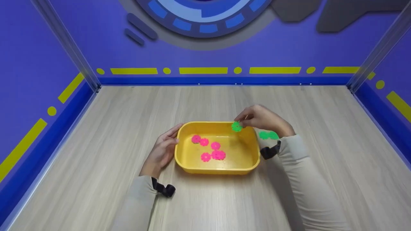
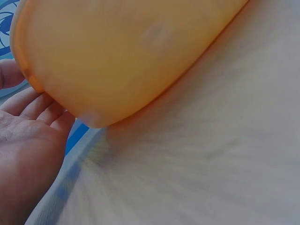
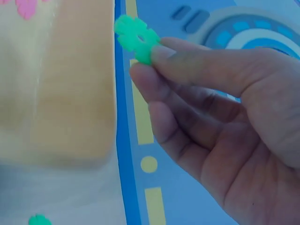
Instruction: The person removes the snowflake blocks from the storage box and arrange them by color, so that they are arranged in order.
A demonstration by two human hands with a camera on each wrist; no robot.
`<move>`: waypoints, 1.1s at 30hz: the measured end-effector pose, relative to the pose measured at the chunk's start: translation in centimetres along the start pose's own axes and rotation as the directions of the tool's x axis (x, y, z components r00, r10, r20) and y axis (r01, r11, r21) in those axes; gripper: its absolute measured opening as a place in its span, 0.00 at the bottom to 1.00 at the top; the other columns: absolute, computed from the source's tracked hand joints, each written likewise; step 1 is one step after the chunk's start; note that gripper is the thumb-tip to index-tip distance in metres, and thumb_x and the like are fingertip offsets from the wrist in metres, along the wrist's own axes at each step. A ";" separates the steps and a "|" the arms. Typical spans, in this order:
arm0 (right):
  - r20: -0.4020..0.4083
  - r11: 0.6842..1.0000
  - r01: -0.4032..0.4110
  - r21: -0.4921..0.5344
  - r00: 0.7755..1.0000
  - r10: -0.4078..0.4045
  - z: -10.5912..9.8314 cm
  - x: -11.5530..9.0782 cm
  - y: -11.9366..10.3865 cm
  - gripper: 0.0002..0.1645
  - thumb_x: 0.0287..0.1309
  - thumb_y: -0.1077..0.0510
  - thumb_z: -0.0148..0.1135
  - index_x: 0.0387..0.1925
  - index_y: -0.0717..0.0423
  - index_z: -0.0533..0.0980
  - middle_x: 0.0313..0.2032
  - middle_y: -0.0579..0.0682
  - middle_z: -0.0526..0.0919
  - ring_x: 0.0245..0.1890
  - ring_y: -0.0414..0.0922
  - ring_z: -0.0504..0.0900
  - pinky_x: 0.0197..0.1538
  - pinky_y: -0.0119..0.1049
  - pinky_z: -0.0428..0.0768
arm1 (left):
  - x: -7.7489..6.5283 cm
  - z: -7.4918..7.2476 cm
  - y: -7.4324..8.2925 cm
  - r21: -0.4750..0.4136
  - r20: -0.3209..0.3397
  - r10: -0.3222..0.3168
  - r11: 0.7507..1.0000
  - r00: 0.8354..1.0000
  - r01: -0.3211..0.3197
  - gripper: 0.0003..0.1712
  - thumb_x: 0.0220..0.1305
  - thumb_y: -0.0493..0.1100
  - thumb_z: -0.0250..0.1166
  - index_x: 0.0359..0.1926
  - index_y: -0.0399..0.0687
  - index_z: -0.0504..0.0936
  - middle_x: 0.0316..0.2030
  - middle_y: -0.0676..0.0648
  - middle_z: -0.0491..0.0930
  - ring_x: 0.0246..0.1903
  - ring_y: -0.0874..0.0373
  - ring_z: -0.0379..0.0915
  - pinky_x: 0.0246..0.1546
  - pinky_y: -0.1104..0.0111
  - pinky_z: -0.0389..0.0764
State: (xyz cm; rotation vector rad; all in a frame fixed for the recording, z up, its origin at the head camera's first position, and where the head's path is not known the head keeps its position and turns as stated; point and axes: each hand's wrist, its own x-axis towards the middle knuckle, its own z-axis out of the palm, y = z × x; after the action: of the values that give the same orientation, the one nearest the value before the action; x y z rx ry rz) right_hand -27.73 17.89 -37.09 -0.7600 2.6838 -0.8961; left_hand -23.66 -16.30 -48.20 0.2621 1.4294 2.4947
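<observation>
A yellow plastic bin [image 1: 218,170] stands on the table with several pink notched flower-shaped discs [image 1: 205,157] lying inside. My left hand [image 1: 163,149] holds the bin's left side, thumb at the rim and fingers against the outer wall. In the left wrist view, the bin's wall [image 2: 126,56] fills much of the picture beside that hand [image 2: 33,136]. Over the bin's far right corner, my right hand [image 1: 261,119] pinches a green flower-shaped disc [image 1: 237,126] between thumb and forefinger. The right wrist view shows the green disc [image 3: 137,37] gripped by its edge.
More green discs [image 1: 269,135] lie on the table just right of the bin, partly behind the right wrist. Blue-purple panels with yellow marks [image 1: 205,57] wall the wooden table [image 1: 135,106] at the back and both sides.
</observation>
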 end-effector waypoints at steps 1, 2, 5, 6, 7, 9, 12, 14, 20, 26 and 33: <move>-0.015 1.000 -0.016 0.011 1.000 0.016 -0.1 -0.3 0.3 0.12 0.59 0.64 0.62 0.44 0.56 0.84 0.42 0.53 0.87 0.38 0.47 0.84 0.46 0.43 0.85 | 0.0 0.0 0.0 0.001 -0.001 0.000 1.000 1.000 0.000 0.38 0.58 0.23 0.48 0.71 0.30 0.53 0.72 0.35 0.53 0.71 0.49 0.53 0.70 0.64 0.61; -0.030 0.999 -0.030 0.024 0.999 0.031 -0.3 -0.5 0.6 0.12 0.59 0.64 0.62 0.44 0.56 0.84 0.42 0.53 0.87 0.39 0.47 0.84 0.47 0.43 0.85 | 0.0 0.0 0.0 0.004 -0.003 0.000 1.000 1.000 0.000 0.38 0.58 0.23 0.48 0.71 0.30 0.53 0.72 0.35 0.53 0.71 0.49 0.53 0.70 0.64 0.61; -0.071 0.996 -0.065 0.061 0.995 0.070 -0.6 -1.3 1.6 0.12 0.59 0.63 0.62 0.44 0.56 0.84 0.43 0.54 0.87 0.40 0.48 0.85 0.48 0.43 0.85 | -0.1 0.0 0.0 -0.002 -0.007 -0.003 1.000 1.000 0.003 0.38 0.58 0.23 0.48 0.71 0.30 0.54 0.72 0.35 0.54 0.71 0.49 0.53 0.70 0.64 0.61; -0.084 0.995 -0.073 0.067 0.993 0.079 -0.8 -1.6 2.0 0.13 0.58 0.63 0.62 0.44 0.56 0.84 0.43 0.54 0.87 0.40 0.48 0.85 0.48 0.44 0.85 | -0.1 0.1 0.0 -0.005 -0.008 -0.003 1.000 1.000 0.003 0.38 0.58 0.23 0.48 0.71 0.30 0.54 0.72 0.35 0.54 0.71 0.48 0.53 0.70 0.64 0.61; -0.098 0.994 -0.080 0.074 0.991 0.087 -0.9 -1.9 2.3 0.13 0.58 0.63 0.62 0.45 0.56 0.84 0.43 0.54 0.87 0.39 0.48 0.85 0.48 0.44 0.85 | -0.1 0.1 0.0 -0.006 -0.008 -0.004 1.000 1.000 0.003 0.38 0.58 0.23 0.48 0.71 0.29 0.53 0.72 0.35 0.53 0.71 0.48 0.52 0.70 0.64 0.61; -0.127 0.992 -0.099 0.084 0.986 0.109 -1.2 -2.5 3.0 0.13 0.58 0.63 0.62 0.45 0.56 0.84 0.44 0.55 0.86 0.39 0.48 0.85 0.48 0.45 0.84 | -0.1 0.1 0.0 -0.004 -0.007 -0.004 1.000 1.000 0.004 0.38 0.58 0.23 0.48 0.71 0.29 0.53 0.72 0.35 0.53 0.71 0.48 0.52 0.70 0.64 0.61; -0.163 0.986 -0.134 0.094 0.975 0.148 -1.6 -3.4 3.9 0.14 0.59 0.61 0.61 0.47 0.55 0.84 0.43 0.55 0.87 0.37 0.48 0.85 0.48 0.47 0.84 | 0.0 0.1 0.0 -0.004 -0.012 -0.004 1.000 1.000 0.004 0.38 0.57 0.23 0.47 0.71 0.29 0.54 0.72 0.35 0.54 0.71 0.49 0.53 0.69 0.64 0.62; -0.181 0.982 -0.157 0.104 0.968 0.174 -1.9 -4.0 4.4 0.15 0.60 0.60 0.61 0.48 0.54 0.83 0.42 0.56 0.86 0.38 0.49 0.84 0.49 0.48 0.83 | 0.0 0.1 0.0 -0.003 -0.018 -0.005 1.000 1.000 0.005 0.38 0.57 0.23 0.47 0.71 0.30 0.54 0.72 0.35 0.54 0.70 0.50 0.55 0.69 0.65 0.63; -0.200 0.962 -0.240 0.131 0.944 0.263 -2.9 -5.7 5.6 0.17 0.60 0.55 0.62 0.50 0.52 0.82 0.45 0.56 0.85 0.43 0.54 0.83 0.53 0.52 0.80 | 0.0 -0.1 -0.1 0.008 -0.002 -0.004 1.000 1.000 0.004 0.38 0.57 0.23 0.48 0.71 0.30 0.55 0.72 0.36 0.56 0.68 0.51 0.58 0.68 0.65 0.65; -0.214 0.955 -0.261 0.139 0.934 0.286 -3.5 -7.2 6.9 0.18 0.61 0.55 0.61 0.52 0.54 0.81 0.47 0.59 0.85 0.45 0.56 0.82 0.54 0.54 0.79 | -0.1 0.0 0.0 0.006 -0.004 -0.002 1.000 1.000 0.002 0.37 0.58 0.24 0.48 0.71 0.31 0.55 0.72 0.35 0.56 0.70 0.49 0.56 0.70 0.64 0.62; -0.207 0.944 -0.300 0.135 0.924 0.323 -4.1 -8.7 8.6 0.20 0.61 0.54 0.61 0.53 0.56 0.80 0.50 0.61 0.83 0.44 0.54 0.83 0.55 0.55 0.78 | 0.0 0.0 0.1 0.020 -0.002 -0.004 1.000 1.000 0.004 0.37 0.58 0.23 0.48 0.71 0.30 0.54 0.72 0.36 0.54 0.71 0.48 0.53 0.70 0.63 0.61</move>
State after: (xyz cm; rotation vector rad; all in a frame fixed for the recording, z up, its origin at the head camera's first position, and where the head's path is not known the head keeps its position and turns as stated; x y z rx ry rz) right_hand -25.28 30.43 -38.73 -0.2053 2.8120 -1.0783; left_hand -23.67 -16.35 -48.10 0.2600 1.4549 2.4794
